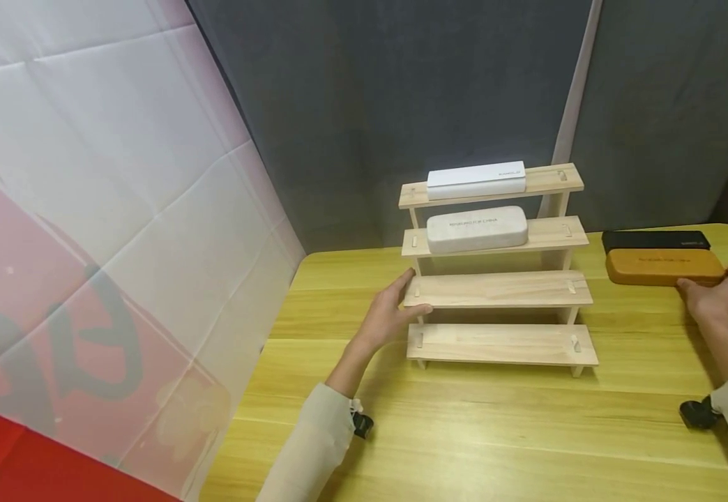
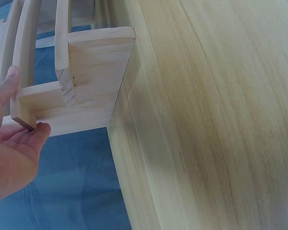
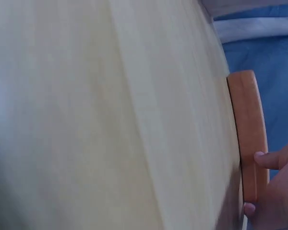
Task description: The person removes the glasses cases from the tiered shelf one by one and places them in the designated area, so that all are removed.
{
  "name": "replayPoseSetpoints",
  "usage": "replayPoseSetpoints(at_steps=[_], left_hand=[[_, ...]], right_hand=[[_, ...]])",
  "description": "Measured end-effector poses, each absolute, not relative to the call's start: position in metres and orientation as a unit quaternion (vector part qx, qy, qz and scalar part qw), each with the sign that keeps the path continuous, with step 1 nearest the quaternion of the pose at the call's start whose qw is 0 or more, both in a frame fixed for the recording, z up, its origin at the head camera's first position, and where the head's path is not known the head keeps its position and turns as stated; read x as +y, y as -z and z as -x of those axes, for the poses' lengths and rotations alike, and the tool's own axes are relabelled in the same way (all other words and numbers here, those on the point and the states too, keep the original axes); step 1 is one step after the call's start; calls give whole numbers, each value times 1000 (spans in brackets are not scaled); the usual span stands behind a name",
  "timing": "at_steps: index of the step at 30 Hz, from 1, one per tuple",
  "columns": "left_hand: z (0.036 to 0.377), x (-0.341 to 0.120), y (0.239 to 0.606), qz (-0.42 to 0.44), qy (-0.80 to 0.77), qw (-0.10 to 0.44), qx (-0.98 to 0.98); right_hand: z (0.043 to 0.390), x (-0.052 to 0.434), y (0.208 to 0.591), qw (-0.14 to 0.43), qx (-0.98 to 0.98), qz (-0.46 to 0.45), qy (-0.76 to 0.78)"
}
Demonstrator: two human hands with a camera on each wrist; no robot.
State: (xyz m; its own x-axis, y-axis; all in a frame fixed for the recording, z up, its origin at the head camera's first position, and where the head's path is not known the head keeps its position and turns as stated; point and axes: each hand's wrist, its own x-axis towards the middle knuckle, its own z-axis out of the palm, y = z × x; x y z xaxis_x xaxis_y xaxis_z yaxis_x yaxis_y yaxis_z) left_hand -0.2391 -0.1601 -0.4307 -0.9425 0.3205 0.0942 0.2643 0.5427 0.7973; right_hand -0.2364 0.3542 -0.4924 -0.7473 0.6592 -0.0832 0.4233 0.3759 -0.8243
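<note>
A stepped wooden display rack (image 1: 498,289) with several shelves stands on the table. My left hand (image 1: 389,315) grips the left end of its second shelf from the bottom, thumb on the front edge; the left wrist view shows the fingers curled around that shelf end (image 2: 23,112). At the table's right, my right hand (image 1: 724,300) holds the right end of an orange glasses case (image 1: 659,266), which lies on the table. In the right wrist view the thumb presses on the orange case (image 3: 249,120), with another fingertip at its end.
A white folding glasses case (image 1: 477,183) lies on the top shelf, and a rounded white glasses case (image 1: 477,231) on the shelf below. A black glasses case (image 1: 643,240) sits directly behind the orange one. Grey curtain (image 1: 389,104) hangs behind the yellow wood-grain table (image 1: 483,432).
</note>
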Motion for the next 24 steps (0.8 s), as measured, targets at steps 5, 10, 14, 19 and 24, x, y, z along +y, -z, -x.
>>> replayPoseSetpoints(at_steps=[5, 10, 14, 19, 24], left_hand=[[238, -160, 430, -169, -442, 34, 880], [239, -161, 428, -167, -445, 30, 879], [239, -161, 428, -167, -440, 28, 882], [239, -162, 429, -169, -437, 30, 883], [238, -161, 430, -169, -438, 29, 882]], right_hand=[[228, 343, 484, 91, -800, 330, -492], [225, 328, 476, 48, -758, 298, -578], [222, 325, 474, 21, -761, 255, -596], [221, 325, 478, 5, -745, 230, -626], [223, 325, 481, 10, -722, 228, -653]])
